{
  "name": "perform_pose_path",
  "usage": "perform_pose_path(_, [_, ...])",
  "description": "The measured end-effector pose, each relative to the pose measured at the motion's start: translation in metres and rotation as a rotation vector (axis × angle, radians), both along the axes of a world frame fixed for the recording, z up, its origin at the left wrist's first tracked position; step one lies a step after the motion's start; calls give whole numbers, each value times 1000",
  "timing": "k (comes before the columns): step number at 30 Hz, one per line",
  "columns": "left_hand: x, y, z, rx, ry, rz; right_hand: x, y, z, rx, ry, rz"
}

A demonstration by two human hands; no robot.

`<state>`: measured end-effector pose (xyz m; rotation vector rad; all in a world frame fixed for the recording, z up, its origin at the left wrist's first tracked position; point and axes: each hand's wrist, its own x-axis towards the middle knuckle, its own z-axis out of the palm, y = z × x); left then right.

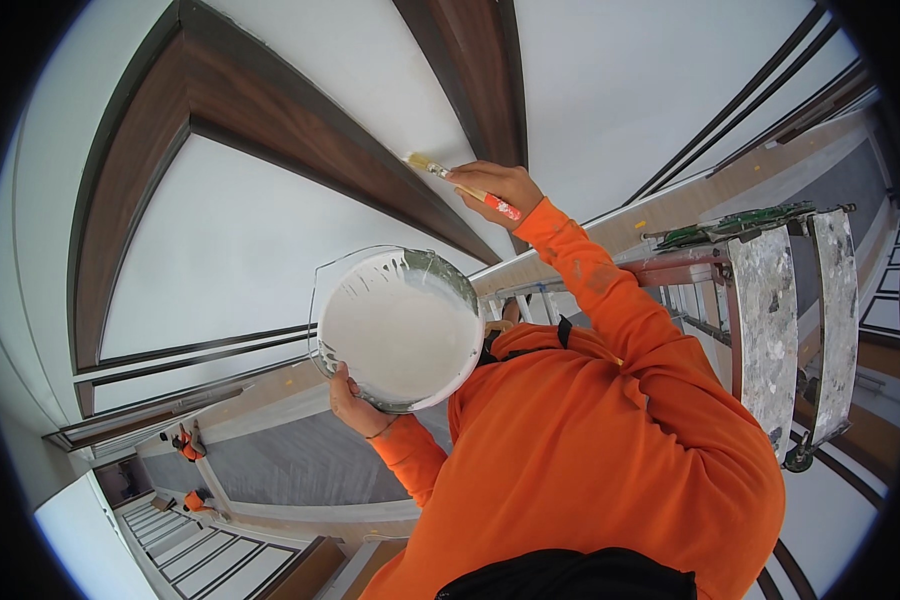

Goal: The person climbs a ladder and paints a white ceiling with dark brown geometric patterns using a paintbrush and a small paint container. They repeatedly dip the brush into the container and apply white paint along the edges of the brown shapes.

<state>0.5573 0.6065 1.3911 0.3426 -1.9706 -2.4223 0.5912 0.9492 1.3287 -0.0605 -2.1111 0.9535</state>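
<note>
Left hand (355, 404) is part-hidden behind bucket (405, 330), 7 o'clock. Distant people (187, 445), 8 o'clock: handwork too small. Brown trim (475, 65), 12 o'clock, cut off.

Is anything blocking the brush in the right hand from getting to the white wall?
Nothing visible: the brush, in the right hand, has its bristles at or very near the white wall. The bucket, in the left hand, is lower in the picture, clear of the brush.

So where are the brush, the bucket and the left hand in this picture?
Brush (424, 163): head view, on its bristles.
Bucket (438, 269): head view, on its paint-streaked wall, near the rim.
Left hand (356, 405): head view, on the middle of the hand.
</note>
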Motion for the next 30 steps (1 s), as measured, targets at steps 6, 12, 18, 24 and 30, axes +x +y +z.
perform_pose_path(6, [0, -2, -3, -15, 19, 5, 0, -1, -6, 23, -6, -11])
perform_pose_path(12, [3, 1, 2, 7, 11, 7, 0, 0, -13, 27, -11, -4])
perform_pose_path(18, [5, 2, 6, -7, 12, 17, 0, 0, -21, 32, -45, -2])
perform_pose_path(24, [1, -5, -2, -21, 37, 16, -1, 1, -33, 36, -84, 1])
perform_pose_path(30, [0, -8, -6, -33, 51, 22, 1, 2, -52, 1, -151, 11])
